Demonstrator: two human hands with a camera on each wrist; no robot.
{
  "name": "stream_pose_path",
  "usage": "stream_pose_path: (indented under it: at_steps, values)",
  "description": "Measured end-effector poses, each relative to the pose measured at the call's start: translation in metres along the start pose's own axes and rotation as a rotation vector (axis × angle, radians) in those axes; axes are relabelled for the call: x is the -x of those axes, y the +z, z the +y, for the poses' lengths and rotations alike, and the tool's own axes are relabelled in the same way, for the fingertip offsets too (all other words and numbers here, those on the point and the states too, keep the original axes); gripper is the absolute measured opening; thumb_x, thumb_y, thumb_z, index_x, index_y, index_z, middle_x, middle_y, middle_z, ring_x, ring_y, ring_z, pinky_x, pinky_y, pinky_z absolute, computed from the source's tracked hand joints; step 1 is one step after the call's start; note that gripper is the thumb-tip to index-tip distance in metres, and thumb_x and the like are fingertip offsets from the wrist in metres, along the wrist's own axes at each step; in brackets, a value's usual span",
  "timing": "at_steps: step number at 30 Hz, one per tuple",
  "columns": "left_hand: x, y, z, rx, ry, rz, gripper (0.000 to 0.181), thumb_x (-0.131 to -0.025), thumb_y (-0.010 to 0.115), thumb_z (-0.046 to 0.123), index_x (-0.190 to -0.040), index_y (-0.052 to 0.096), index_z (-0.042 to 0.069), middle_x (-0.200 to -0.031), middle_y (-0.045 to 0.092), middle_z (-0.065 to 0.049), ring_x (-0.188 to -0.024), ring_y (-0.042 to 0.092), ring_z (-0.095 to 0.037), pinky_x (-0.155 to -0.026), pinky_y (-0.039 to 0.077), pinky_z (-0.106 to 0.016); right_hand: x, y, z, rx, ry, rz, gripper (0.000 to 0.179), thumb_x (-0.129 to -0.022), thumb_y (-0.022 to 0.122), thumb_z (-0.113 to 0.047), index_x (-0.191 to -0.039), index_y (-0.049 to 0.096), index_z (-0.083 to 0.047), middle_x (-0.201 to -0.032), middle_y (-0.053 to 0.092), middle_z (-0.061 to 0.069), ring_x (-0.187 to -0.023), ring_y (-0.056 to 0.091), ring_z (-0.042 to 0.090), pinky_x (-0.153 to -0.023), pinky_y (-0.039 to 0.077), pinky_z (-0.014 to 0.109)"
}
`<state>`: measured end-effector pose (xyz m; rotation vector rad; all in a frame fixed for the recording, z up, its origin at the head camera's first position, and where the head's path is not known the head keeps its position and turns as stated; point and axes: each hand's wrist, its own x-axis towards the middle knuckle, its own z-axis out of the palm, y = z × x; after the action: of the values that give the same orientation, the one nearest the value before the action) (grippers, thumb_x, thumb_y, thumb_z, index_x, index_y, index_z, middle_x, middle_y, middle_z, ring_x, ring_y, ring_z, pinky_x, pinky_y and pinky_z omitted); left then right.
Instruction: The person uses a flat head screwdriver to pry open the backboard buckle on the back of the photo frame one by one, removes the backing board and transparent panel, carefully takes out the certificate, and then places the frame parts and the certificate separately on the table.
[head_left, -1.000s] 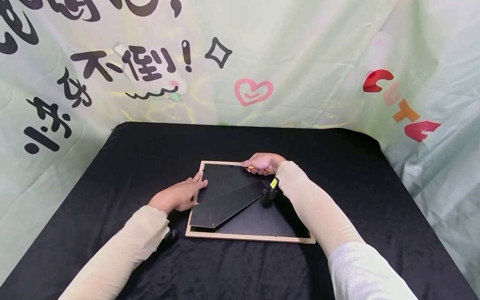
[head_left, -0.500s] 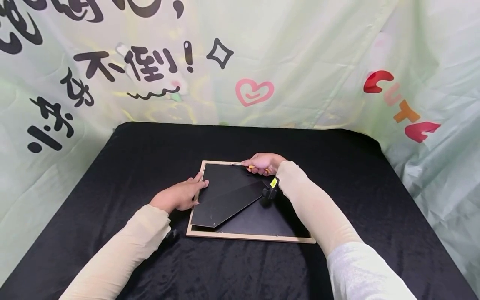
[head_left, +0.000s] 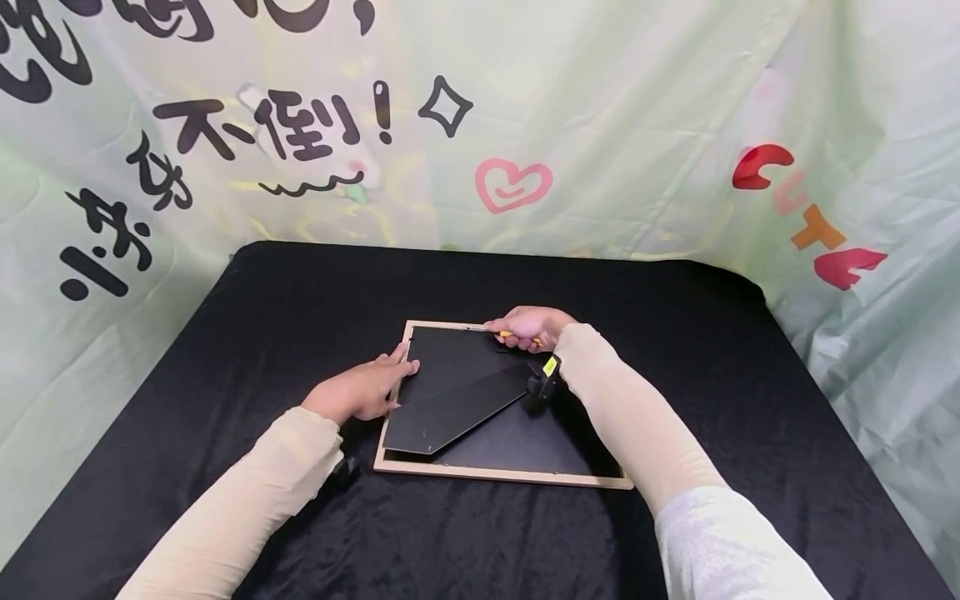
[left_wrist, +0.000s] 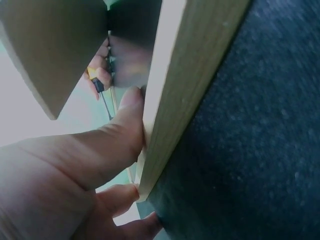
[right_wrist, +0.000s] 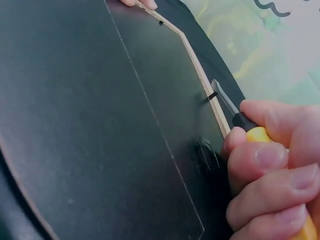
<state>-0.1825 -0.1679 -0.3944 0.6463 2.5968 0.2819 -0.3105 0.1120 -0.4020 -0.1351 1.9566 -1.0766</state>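
Lying on black cloth (head_left: 495, 533), a picture frame (head_left: 472, 474) is being steadied by the spread-fingered left hand (head_left: 358, 390), a screwdriver (right_wrist: 245, 123) being gripped by the tightly curled right hand (head_left: 531, 323), one tab (right_wrist: 213, 95) seemingly raised, backing board (head_left: 450, 354) still seated.

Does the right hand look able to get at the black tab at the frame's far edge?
Probably yes: the right hand grips the screwdriver, its tip is right by the black tab, and nothing visible blocks the way; whether they touch is unclear.
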Motion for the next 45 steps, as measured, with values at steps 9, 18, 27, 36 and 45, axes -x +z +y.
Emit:
stream_pose_path:
  at_steps: [9, 18, 27, 36, 45]
  values:
    - [-0.001, 0.001, 0.001, 0.008, -0.003, -0.005, 0.063, -0.092, 0.064, 0.009, -0.148, 0.035, -0.001, -0.157, 0.009, -0.027, -0.139, 0.021, -0.049, -0.112, 0.024, -0.05, -0.004, -0.001, 0.004, -0.1, 0.009, 0.071, 0.04, -0.102, 0.048, -0.039, -0.075, 0.05, -0.01, -0.055, 0.036, -0.006, -0.04, 0.028, 0.006, -0.038, 0.024, 0.019]
    - [-0.001, 0.004, 0.003, 0.009, -0.011, -0.004, 0.064, -0.093, 0.065, 0.011, -0.148, 0.035, -0.001, -0.157, 0.008, -0.027, -0.139, 0.021, -0.048, -0.112, 0.025, -0.05, 0.0, 0.001, 0.006, 0.065, -0.017, -0.006, 0.041, -0.098, 0.054, -0.039, -0.071, 0.053, -0.008, -0.054, 0.034, -0.004, -0.04, 0.027, 0.008, -0.039, 0.025, 0.021]
    - [-0.001, 0.001, 0.002, 0.016, -0.013, -0.018, 0.064, -0.093, 0.064, 0.009, -0.149, 0.034, 0.0, -0.158, 0.006, -0.025, -0.14, 0.02, -0.047, -0.112, 0.024, -0.049, 0.0, 0.001, 0.004, 0.05, -0.014, 0.005, 0.042, -0.099, 0.052, -0.04, -0.073, 0.054, -0.008, -0.054, 0.035, -0.003, -0.04, 0.026, 0.008, -0.038, 0.023, 0.021]
    - [-0.004, 0.004, 0.003, 0.039, 0.0, -0.047, 0.064, -0.094, 0.063, 0.01, -0.149, 0.032, 0.0, -0.158, 0.004, -0.025, -0.141, 0.018, -0.046, -0.113, 0.023, -0.049, 0.003, -0.003, 0.015, -0.056, -0.043, -0.007, 0.043, -0.102, 0.048, -0.04, -0.075, 0.054, -0.006, -0.054, 0.037, -0.002, -0.039, 0.029, 0.009, -0.037, 0.025, 0.021]
    - [0.0, 0.0, -0.001, 0.018, 0.024, -0.015, 0.062, -0.093, 0.063, 0.008, -0.148, 0.034, -0.003, -0.157, 0.006, -0.028, -0.139, 0.02, -0.05, -0.113, 0.023, -0.051, 0.037, -0.027, 0.006, 0.102, -0.092, -0.016, 0.049, -0.103, 0.041, -0.046, -0.084, 0.055, -0.003, -0.061, 0.045, 0.001, -0.048, 0.039, 0.013, -0.044, 0.033, 0.025]
